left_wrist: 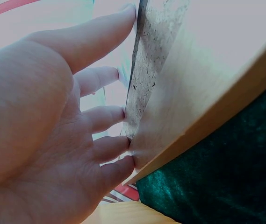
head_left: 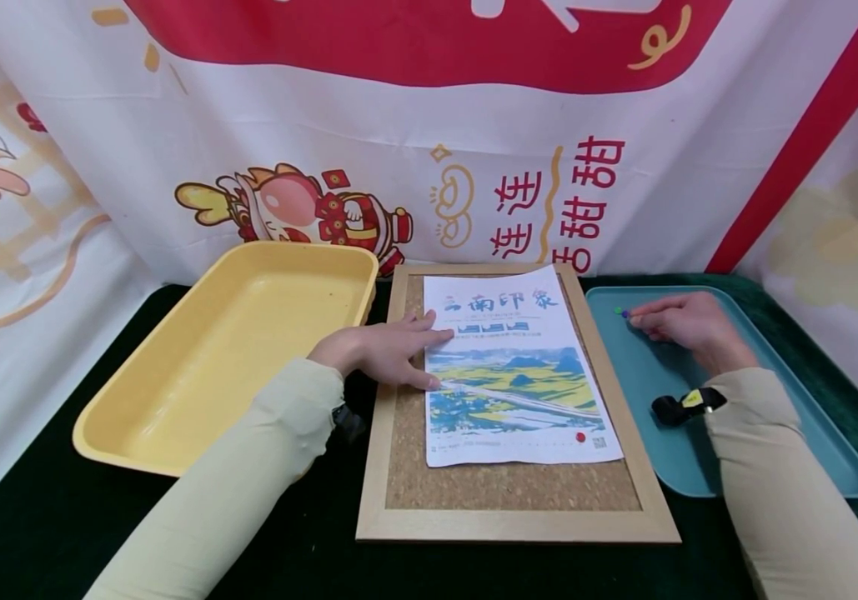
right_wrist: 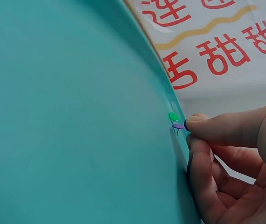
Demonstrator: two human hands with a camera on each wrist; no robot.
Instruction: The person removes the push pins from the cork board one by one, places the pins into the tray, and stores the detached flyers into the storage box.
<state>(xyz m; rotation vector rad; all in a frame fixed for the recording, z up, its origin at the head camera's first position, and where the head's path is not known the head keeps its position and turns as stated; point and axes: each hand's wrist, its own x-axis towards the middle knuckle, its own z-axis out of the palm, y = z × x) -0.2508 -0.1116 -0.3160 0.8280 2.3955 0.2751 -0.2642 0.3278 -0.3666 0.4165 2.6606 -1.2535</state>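
Note:
My left hand (head_left: 387,348) rests with spread fingers on the left edge of a printed poster (head_left: 511,387), which lies on a wood-framed cork board (head_left: 511,490). A red thumbtack (head_left: 580,437) sits near the poster's lower right corner. Over the far end of the teal tray (head_left: 642,367), my right hand (head_left: 687,325) pinches a dark blue thumbtack (right_wrist: 186,124) between thumb and fingertips; only its rim shows. Just beside those fingertips, a green thumbtack (right_wrist: 173,117) and a purple thumbtack (right_wrist: 178,126) are on the tray.
To the left of the board stands a yellow tray (head_left: 211,358). Dark green cloth (head_left: 308,533) covers the table. Behind everything hangs a white printed curtain (head_left: 368,125) with red shapes and lettering. A black wrist strap (head_left: 672,410) on the right arm hangs over the teal tray.

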